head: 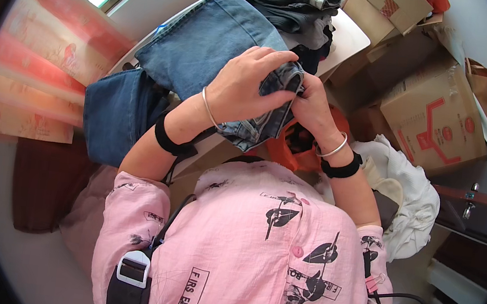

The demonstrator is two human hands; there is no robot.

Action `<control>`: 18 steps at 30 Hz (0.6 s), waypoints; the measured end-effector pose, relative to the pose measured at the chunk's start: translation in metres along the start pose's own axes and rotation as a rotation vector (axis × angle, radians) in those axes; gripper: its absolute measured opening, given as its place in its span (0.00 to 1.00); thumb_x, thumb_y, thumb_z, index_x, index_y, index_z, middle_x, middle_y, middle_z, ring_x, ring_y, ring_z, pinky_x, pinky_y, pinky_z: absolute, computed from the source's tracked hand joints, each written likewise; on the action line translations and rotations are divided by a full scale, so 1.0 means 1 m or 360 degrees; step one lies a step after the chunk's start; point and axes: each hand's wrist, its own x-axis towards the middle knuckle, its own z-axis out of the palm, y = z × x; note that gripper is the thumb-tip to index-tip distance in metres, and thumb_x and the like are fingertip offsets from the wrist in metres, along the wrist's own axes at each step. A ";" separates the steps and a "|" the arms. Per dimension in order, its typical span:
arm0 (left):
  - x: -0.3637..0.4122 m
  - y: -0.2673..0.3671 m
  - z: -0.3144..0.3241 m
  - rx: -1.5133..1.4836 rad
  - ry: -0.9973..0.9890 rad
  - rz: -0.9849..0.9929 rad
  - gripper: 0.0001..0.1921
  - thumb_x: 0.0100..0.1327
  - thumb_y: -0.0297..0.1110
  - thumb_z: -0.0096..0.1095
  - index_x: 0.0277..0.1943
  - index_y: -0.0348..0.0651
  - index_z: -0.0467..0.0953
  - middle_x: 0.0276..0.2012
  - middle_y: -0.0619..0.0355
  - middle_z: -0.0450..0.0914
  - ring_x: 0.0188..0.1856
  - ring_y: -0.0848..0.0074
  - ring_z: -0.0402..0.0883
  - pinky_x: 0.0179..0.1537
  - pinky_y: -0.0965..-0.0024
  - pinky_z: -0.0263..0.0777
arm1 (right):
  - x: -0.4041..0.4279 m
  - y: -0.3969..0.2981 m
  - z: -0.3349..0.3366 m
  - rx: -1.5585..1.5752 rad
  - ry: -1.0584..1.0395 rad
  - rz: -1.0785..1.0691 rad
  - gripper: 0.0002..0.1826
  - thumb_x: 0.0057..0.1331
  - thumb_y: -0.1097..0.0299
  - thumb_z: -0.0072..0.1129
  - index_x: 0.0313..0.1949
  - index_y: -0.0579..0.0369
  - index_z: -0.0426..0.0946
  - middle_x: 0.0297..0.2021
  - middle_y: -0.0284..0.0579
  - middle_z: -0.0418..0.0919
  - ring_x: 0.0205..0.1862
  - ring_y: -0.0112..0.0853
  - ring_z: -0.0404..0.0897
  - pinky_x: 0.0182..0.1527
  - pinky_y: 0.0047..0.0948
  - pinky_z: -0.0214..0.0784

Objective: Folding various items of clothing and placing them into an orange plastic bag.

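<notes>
My left hand grips the waistband end of a pair of blue denim jeans, its thumb and fingers around the bunched edge. Across from it my right hand pinches the same bunched denim from the other side; its fingertips are partly hidden behind the cloth. The broad, lighter part of the denim spreads behind my left hand over a white table. Whether the bunched end and the broad part are one garment is hard to tell. A darker blue folded denim piece hangs at the table's left end.
Dark folded clothes lie on the white table at the back. Cardboard boxes stand to the right. An orange plastic bag sits below my right hand, with white cloth beside my right arm. A curtain hangs at left.
</notes>
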 end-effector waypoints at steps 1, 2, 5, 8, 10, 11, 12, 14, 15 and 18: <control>0.000 -0.002 0.000 -0.0008 -0.0011 0.0009 0.26 0.54 0.29 0.68 0.57 0.40 0.71 0.46 0.49 0.78 0.47 0.61 0.77 0.49 0.64 0.71 | -0.001 0.001 -0.001 -0.0029 0.0020 0.0026 0.14 0.55 0.84 0.52 0.43 0.63 0.76 0.36 0.41 0.80 0.40 0.24 0.76 0.44 0.25 0.69; 0.000 -0.007 -0.001 -0.0185 -0.0041 -0.0047 0.24 0.55 0.26 0.64 0.56 0.40 0.72 0.44 0.49 0.78 0.47 0.63 0.78 0.49 0.66 0.71 | -0.003 0.001 -0.001 -0.0031 0.0033 0.0026 0.14 0.55 0.84 0.52 0.43 0.63 0.76 0.36 0.41 0.80 0.40 0.24 0.76 0.44 0.25 0.69; -0.002 -0.012 -0.001 -0.0436 -0.0002 -0.0148 0.18 0.55 0.21 0.57 0.51 0.39 0.73 0.39 0.50 0.78 0.42 0.67 0.78 0.42 0.69 0.72 | -0.009 -0.003 0.000 -0.0378 0.0064 -0.0105 0.17 0.50 0.85 0.50 0.41 0.63 0.77 0.35 0.47 0.78 0.40 0.37 0.77 0.47 0.26 0.67; -0.008 -0.015 -0.009 -0.0591 0.0153 -0.0269 0.14 0.54 0.16 0.52 0.44 0.35 0.74 0.34 0.53 0.77 0.37 0.78 0.77 0.38 0.77 0.71 | -0.016 -0.021 -0.003 -0.0408 0.0123 -0.0240 0.16 0.54 0.87 0.49 0.41 0.61 0.78 0.33 0.37 0.76 0.39 0.23 0.74 0.45 0.22 0.66; -0.002 -0.007 -0.037 -0.0213 0.0538 0.0117 0.14 0.54 0.15 0.51 0.44 0.34 0.74 0.35 0.58 0.78 0.38 0.83 0.76 0.41 0.80 0.69 | -0.022 -0.036 -0.017 -0.0432 0.0199 -0.0228 0.17 0.52 0.86 0.49 0.41 0.61 0.78 0.34 0.40 0.77 0.39 0.27 0.76 0.46 0.23 0.66; -0.004 -0.004 -0.049 -0.0554 0.0677 -0.0086 0.14 0.55 0.14 0.50 0.44 0.35 0.75 0.35 0.61 0.78 0.38 0.83 0.76 0.42 0.81 0.69 | -0.026 -0.046 -0.024 -0.0448 0.0256 -0.0227 0.18 0.51 0.86 0.49 0.41 0.61 0.78 0.34 0.44 0.77 0.39 0.31 0.77 0.47 0.24 0.67; -0.003 -0.001 -0.058 -0.0903 0.0801 -0.0292 0.14 0.55 0.14 0.49 0.44 0.35 0.75 0.35 0.63 0.77 0.38 0.83 0.76 0.42 0.82 0.68 | -0.031 -0.055 -0.033 -0.0479 0.0346 -0.0223 0.17 0.52 0.86 0.49 0.41 0.60 0.78 0.34 0.41 0.77 0.39 0.27 0.77 0.47 0.23 0.67; -0.002 0.001 -0.090 -0.0211 0.0828 0.0010 0.14 0.55 0.18 0.52 0.44 0.36 0.76 0.36 0.60 0.78 0.40 0.77 0.76 0.44 0.77 0.69 | -0.042 -0.080 -0.058 -0.0483 0.0516 -0.0237 0.15 0.56 0.85 0.51 0.41 0.58 0.79 0.34 0.36 0.78 0.39 0.21 0.74 0.46 0.21 0.67; -0.010 -0.004 -0.114 0.0368 0.0843 0.0221 0.13 0.54 0.21 0.55 0.44 0.37 0.77 0.38 0.57 0.79 0.42 0.71 0.78 0.45 0.71 0.70 | -0.045 -0.099 -0.063 -0.0507 0.0615 -0.0256 0.14 0.59 0.84 0.51 0.42 0.58 0.80 0.34 0.33 0.79 0.39 0.19 0.74 0.45 0.19 0.66; 0.015 0.022 -0.127 0.1177 0.0918 0.0777 0.13 0.52 0.26 0.63 0.42 0.37 0.78 0.41 0.49 0.81 0.45 0.58 0.80 0.48 0.62 0.73 | -0.060 -0.122 -0.095 -0.0294 0.0804 -0.0427 0.10 0.66 0.77 0.51 0.44 0.60 0.80 0.37 0.33 0.80 0.40 0.19 0.75 0.47 0.17 0.65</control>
